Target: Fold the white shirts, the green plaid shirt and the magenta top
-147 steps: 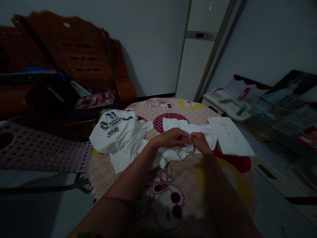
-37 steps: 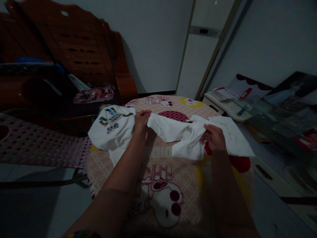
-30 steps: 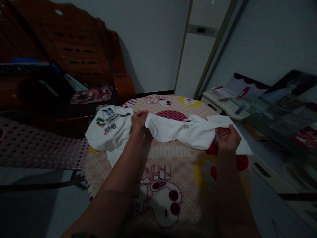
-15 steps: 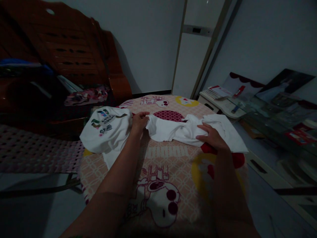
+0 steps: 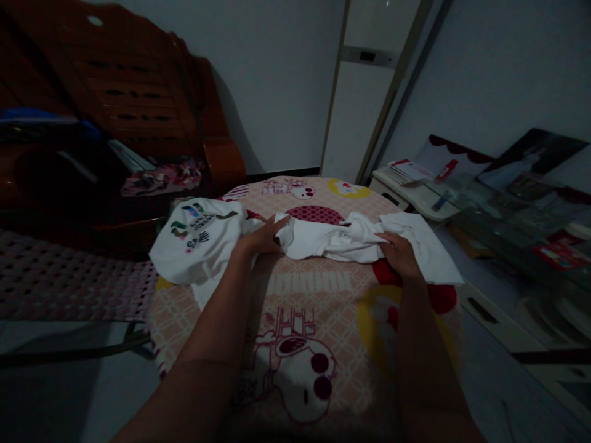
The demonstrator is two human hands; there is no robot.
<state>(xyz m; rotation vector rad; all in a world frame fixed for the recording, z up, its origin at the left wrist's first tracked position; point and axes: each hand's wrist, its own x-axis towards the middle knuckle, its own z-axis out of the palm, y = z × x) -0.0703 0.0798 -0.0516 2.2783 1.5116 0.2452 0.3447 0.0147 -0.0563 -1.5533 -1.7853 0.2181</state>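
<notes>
A white garment (image 5: 300, 239), which looks like a T-shirt, lies as a narrow bunched strip across the round table. A small label shows in its folds near the middle. At the strip's left end is my left hand (image 5: 264, 237), its thumb and fingers apart and touching the cloth edge. My right hand (image 5: 399, 253) pinches a fold of the garment near its right part. Left of my left hand lies white cloth with a colourful print (image 5: 198, 231); whether it joins the strip is hidden behind the hand. Flat white cloth (image 5: 436, 249) extends beyond my right hand.
A patterned tablecloth (image 5: 341, 320) covers the round table. A wooden bench (image 5: 133, 92) with cloths on it stands back left, a pink woven seat (image 5: 74, 277) at left. On the right is a glass-topped cabinet (image 5: 484, 212) with papers. A tall white unit (image 5: 355, 111) stands behind.
My left hand has shifted slightly left and nearer, its fingers spreading from a pinch. My right hand has moved a little right and closed on a fold, and the label has come into sight.
</notes>
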